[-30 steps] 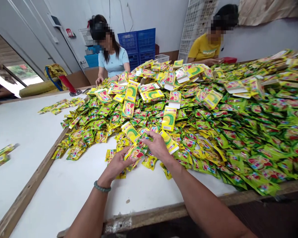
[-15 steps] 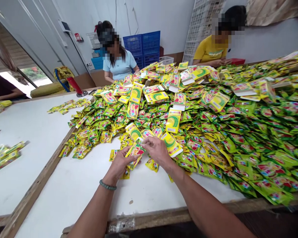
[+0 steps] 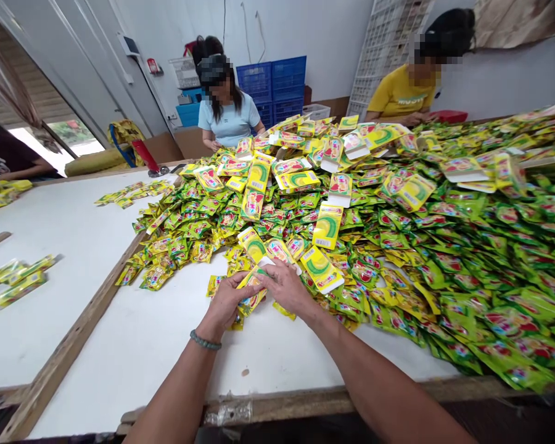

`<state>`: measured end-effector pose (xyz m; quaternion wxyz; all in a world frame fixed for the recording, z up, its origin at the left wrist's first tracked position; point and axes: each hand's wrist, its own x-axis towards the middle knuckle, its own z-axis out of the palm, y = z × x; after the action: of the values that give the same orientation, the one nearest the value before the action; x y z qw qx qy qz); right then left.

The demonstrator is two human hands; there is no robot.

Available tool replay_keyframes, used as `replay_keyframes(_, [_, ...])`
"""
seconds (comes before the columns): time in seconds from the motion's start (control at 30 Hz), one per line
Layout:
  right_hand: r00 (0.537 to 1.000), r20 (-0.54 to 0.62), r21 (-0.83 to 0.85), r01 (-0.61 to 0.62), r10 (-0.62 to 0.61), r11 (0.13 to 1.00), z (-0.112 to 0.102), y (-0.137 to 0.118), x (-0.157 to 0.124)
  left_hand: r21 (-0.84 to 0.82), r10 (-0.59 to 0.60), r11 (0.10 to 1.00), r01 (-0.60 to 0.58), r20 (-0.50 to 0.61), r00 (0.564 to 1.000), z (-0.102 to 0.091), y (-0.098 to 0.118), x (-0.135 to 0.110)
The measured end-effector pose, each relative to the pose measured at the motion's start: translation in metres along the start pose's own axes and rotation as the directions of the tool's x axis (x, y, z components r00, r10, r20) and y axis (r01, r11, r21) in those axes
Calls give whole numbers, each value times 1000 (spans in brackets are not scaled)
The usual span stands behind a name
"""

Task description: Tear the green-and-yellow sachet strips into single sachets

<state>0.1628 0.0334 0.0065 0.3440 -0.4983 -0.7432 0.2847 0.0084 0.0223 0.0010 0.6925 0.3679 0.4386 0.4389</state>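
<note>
- The bench (image 3: 120, 345) has a white top edged with a wooden rail (image 3: 69, 345), and a strip of silver tape (image 3: 227, 414) sits on its near rail.
- A broad heap of yellow-and-green sachets (image 3: 398, 246) covers the middle and right of the bench, thickest towards the far side and spilling loosely towards the near edge.
- Many sachets in the heap are glossy and printed with red and green, and some yellow cards with white tabs and barcodes lie on top, such as the card (image 3: 321, 269) just beside the right hand.
- Two short rows of sachets (image 3: 16, 280) lie apart on the white surface at the left.
- Beyond the bench, a co-worker in a pale blue T-shirt (image 3: 229, 120) and another in a yellow T-shirt (image 3: 400, 92) sit at the far edge, both with their hands down at the pile.
- Stacked blue crates (image 3: 271, 83) stand against the white wall (image 3: 324, 43), and a white wire rack (image 3: 388, 55) leans to their right.
- The left hand (image 3: 226, 302), with a beaded bracelet (image 3: 205, 340) on its wrist, and the right hand (image 3: 289, 287) are both nearly closed, together holding a yellow sachet (image 3: 254, 283) at the near edge of the heap, above the white surface.
</note>
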Motion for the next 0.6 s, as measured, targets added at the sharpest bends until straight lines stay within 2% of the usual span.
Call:
replay_keyframes(0.13, [994, -84, 63, 75, -69, 995, 3, -2, 0, 4, 39, 999, -38, -42, 998, -5, 6, -2])
replay_keyframes(0.23, [996, -39, 127, 84, -80, 988, 10, -5, -2, 27, 2, 1000, 0, -63, 998, -8, 6, -7])
replay_keyframes(0.3, [999, 9, 260, 47, -51, 964, 14, -6, -3, 59, -11, 998, 16, -82, 997, -11, 8, -13])
replay_keyframes(0.37, [1000, 8, 409, 25, -30, 912, 12, -4, -2, 136, 3, 991, 13, -120, 993, -22, 19, -22])
replay_keyframes(0.43, [999, -46, 449, 14, 8, 893, 5, 0, 0, 246, 74, 969, -13, -242, 967, -46, 42, -36])
replay_keyframes(0.47, [996, -78, 427, 2, 34, 904, 1, 2, 1, 302, 147, 953, -36, -352, 925, -63, 57, -45])
replay_keyframes(0.5, [994, -97, 391, -12, 54, 920, -3, 3, 2, 349, 246, 935, -66, -501, 830, -82, 74, -55])
replay_keyframes(0.53, [994, -93, 353, -21, 57, 935, -5, 3, 2, 406, 368, 908, -100, -663, 652, -103, 90, -65])
replay_keyframes(0.57, [997, -72, 321, -15, 40, 947, -5, 2, 1, 489, 496, 863, -129, -768, 406, -122, 105, -74])
replay_keyframes(0.6, [999, -45, 288, 13, 0, 958, -2, -1, -1, 607, 614, 787, -108, -755, 230, -139, 117, -82])
